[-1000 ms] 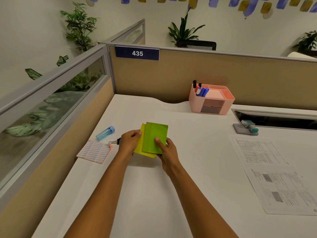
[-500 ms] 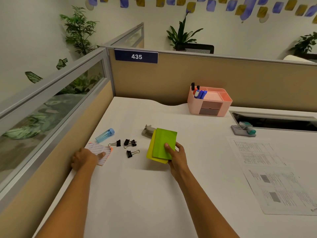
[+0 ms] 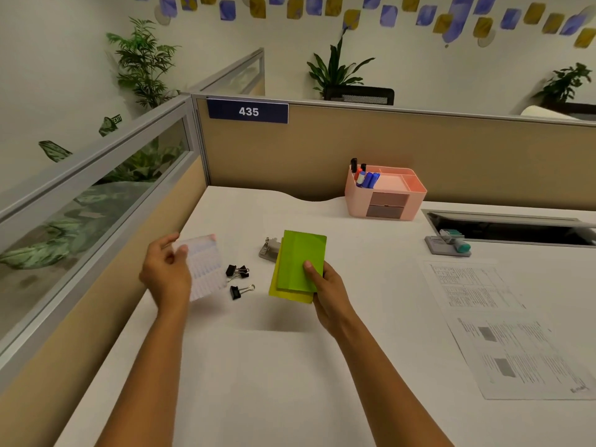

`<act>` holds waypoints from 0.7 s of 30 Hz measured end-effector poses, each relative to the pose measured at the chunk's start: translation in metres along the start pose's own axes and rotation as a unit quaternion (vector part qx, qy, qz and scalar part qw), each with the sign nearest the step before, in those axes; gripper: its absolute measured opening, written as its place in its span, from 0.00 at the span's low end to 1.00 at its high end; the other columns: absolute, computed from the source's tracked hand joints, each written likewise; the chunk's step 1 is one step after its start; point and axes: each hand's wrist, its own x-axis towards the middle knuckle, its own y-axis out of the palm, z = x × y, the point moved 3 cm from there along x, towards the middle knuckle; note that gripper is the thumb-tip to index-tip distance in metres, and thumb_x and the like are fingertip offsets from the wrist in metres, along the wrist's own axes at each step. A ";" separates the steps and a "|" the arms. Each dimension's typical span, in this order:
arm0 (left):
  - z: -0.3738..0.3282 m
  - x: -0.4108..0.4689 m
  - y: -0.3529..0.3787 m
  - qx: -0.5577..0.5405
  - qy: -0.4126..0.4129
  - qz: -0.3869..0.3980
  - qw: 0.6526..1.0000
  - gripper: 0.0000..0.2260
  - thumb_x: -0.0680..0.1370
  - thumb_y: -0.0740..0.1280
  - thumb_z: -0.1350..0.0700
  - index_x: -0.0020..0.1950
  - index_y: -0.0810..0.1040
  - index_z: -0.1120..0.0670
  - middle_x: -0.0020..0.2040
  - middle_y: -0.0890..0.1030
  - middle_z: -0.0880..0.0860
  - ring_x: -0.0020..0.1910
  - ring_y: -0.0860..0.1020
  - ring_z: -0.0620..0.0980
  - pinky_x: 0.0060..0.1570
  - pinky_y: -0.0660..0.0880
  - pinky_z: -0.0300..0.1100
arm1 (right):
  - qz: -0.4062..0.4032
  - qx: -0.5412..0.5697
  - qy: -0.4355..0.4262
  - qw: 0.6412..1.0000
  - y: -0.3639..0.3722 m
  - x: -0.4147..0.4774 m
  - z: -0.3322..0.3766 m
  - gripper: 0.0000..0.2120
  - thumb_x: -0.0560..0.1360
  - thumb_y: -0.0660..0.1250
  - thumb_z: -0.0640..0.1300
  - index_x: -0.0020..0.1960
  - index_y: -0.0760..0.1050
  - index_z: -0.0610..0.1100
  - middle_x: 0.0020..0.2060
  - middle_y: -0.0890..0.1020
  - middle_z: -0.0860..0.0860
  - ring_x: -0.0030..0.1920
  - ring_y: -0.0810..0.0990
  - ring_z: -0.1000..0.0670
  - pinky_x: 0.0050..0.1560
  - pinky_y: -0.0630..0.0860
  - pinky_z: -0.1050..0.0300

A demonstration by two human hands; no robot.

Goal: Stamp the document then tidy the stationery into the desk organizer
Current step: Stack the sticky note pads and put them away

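My right hand [image 3: 327, 293] holds a green and a yellow pad of sticky notes [image 3: 300, 264] just above the desk. My left hand [image 3: 166, 274] has lifted a white lined pad with a pink edge [image 3: 204, 269]; the pad is blurred. Black binder clips [image 3: 238, 280] lie between my hands. A grey staple remover [image 3: 269, 250] peeks out behind the green pad. The pink desk organizer [image 3: 385, 191] stands at the back with markers in its left slot. A stamp on its grey ink pad [image 3: 450, 245] sits right of it. Two printed documents [image 3: 503, 324] lie at the right.
Beige cubicle partitions [image 3: 354, 150] close the desk at the back and left. A dark cable slot [image 3: 509, 229] opens in the desk behind the stamp. My left hand hides the spot where the blue tube lay.
My left hand let go of the green pads, reached left to the lined pad and has lifted it off the desk. My right hand kept the green and yellow pads and shifted slightly right.
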 end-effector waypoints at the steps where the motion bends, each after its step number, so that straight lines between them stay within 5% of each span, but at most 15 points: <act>1: -0.008 -0.009 0.010 -0.014 0.014 0.021 1.000 0.10 0.76 0.64 0.63 0.57 0.77 0.58 0.51 0.78 0.57 0.48 0.77 0.53 0.44 0.75 0.44 | 0.007 -0.006 -0.009 1.000 0.002 -0.001 0.004 0.06 0.78 0.60 0.41 0.52 0.75 0.47 0.49 0.82 0.50 0.47 0.82 0.51 0.48 0.80 0.57; 4: -0.016 -0.036 0.045 -0.071 0.012 0.116 0.991 0.08 0.76 0.64 0.61 0.53 0.78 0.53 0.48 0.78 0.54 0.45 0.75 0.49 0.36 0.73 0.35 | 0.009 -0.052 -0.049 0.997 0.007 -0.005 0.013 0.05 0.78 0.62 0.43 0.52 0.75 0.49 0.48 0.82 0.53 0.48 0.81 0.53 0.50 0.79 0.57; 8: -0.024 -0.076 0.081 -0.124 -0.070 0.196 0.970 0.08 0.78 0.61 0.60 0.54 0.77 0.53 0.52 0.78 0.51 0.52 0.75 0.49 0.53 0.75 0.43 | -0.032 -0.110 -0.094 0.989 0.003 -0.011 0.017 0.04 0.78 0.62 0.46 0.52 0.72 0.51 0.48 0.80 0.52 0.48 0.80 0.54 0.46 0.78 0.63; 13: -0.022 -0.105 0.109 -0.160 -0.129 0.247 0.947 0.08 0.79 0.59 0.60 0.48 0.78 0.51 0.52 0.79 0.55 0.51 0.77 0.53 0.51 0.75 0.47 | -0.142 -0.229 -0.119 0.956 -0.023 -0.016 0.010 0.16 0.77 0.63 0.52 0.63 0.66 0.52 0.58 0.70 0.53 0.61 0.70 0.51 0.63 0.71 0.53; 16: -0.017 -0.118 0.123 -0.155 -0.139 0.268 0.941 0.11 0.79 0.59 0.59 0.43 0.78 0.46 0.54 0.80 0.55 0.54 0.78 0.55 0.57 0.76 0.52 | -0.119 -0.198 -0.087 0.969 -0.038 -0.023 0.006 0.19 0.77 0.62 0.53 0.66 0.63 0.53 0.61 0.71 0.52 0.60 0.72 0.51 0.58 0.74 0.56; 21: -0.017 -0.149 0.144 -0.073 -0.063 0.291 0.952 0.14 0.80 0.54 0.49 0.62 0.72 0.49 0.58 0.75 0.51 0.58 0.74 0.52 0.56 0.71 0.45 | -0.116 -0.171 -0.079 0.975 -0.059 -0.027 0.008 0.16 0.79 0.59 0.45 0.66 0.65 0.45 0.58 0.75 0.48 0.54 0.76 0.51 0.48 0.75 0.64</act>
